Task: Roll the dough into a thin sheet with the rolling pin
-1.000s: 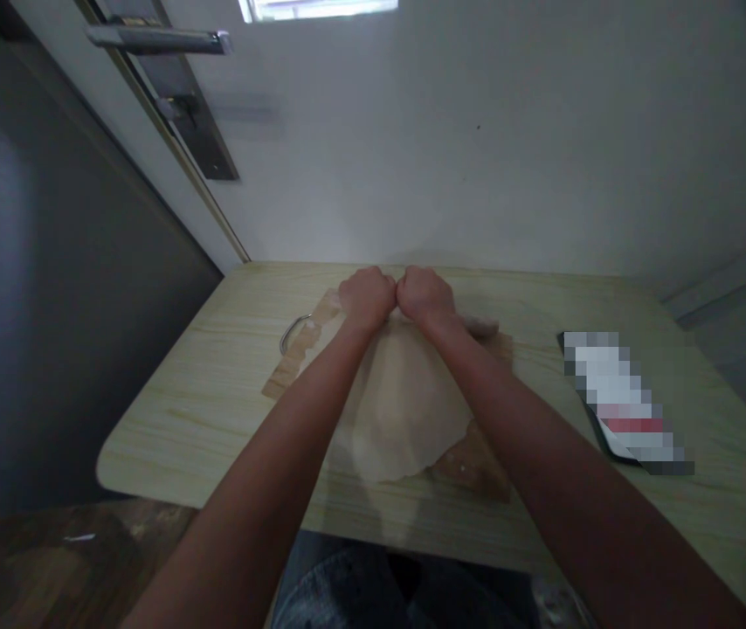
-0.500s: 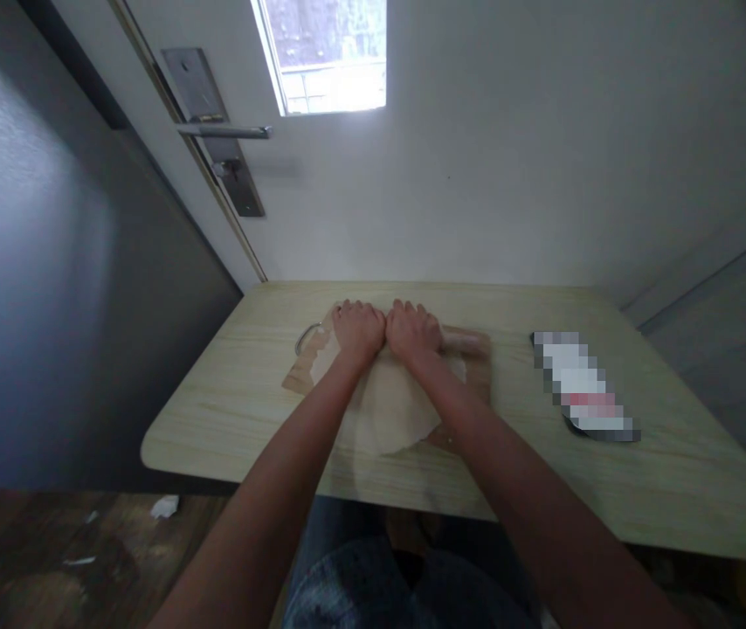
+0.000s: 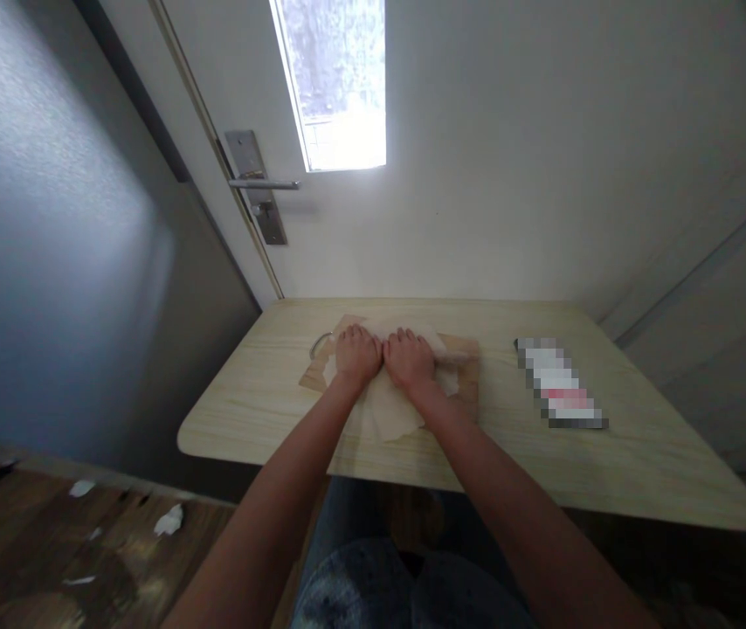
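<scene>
A thin, pale sheet of dough (image 3: 383,412) is spread over a wooden cutting board (image 3: 469,393) on the table. My left hand (image 3: 358,354) and my right hand (image 3: 409,356) lie side by side on top, fingers curled over a rolling pin (image 3: 455,357). Only the pin's right end shows, beyond my right hand; the rest is hidden under the hands. Dough shows both beyond the hands and on my side of them, hanging past the board's near edge. A curved metal handle (image 3: 319,344) sticks out at the board's left end.
The light wood table (image 3: 242,393) stands against a white door with a lever handle (image 3: 265,184) and a narrow window. To the right lies a blurred-out flat object (image 3: 560,384). Paper scraps (image 3: 169,520) litter the floor at the left.
Both hands have come back toward me with the rolling pin, so more dough shows beyond them. My view has tilted up slightly.
</scene>
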Tool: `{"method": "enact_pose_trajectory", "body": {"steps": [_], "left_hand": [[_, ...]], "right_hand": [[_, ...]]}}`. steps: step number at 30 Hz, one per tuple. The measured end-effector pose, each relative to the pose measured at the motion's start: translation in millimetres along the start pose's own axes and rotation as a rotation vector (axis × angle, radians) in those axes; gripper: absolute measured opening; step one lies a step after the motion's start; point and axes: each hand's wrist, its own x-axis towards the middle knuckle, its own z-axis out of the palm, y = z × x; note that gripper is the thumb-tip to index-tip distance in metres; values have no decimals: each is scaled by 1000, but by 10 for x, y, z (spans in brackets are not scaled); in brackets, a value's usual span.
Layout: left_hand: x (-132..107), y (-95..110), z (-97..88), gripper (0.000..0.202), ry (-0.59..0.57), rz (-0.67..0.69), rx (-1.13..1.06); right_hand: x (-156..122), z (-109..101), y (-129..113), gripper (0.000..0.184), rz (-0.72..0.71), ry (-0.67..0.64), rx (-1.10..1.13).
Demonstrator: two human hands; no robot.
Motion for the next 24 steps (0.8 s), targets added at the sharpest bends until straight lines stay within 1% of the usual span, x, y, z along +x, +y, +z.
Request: {"method": "enact_pose_trajectory", "body": {"steps": [7, 11, 14, 19, 24], "left_hand": [[19, 5, 23, 38, 17, 3, -24], [89, 15, 70, 39, 28, 12, -54], [167, 35, 110, 39, 35, -13, -72], [323, 65, 189, 40, 57, -43, -86], [460, 78, 195, 41, 29, -43, -106]], "right_hand": [[31, 28, 15, 35, 19, 4, 40], [95, 55, 34, 35, 40, 37, 33], [159, 66, 64, 36, 59, 49, 21], [308, 85, 118, 39, 80, 5, 9], [491, 90, 160, 40, 122, -75, 40]]}}
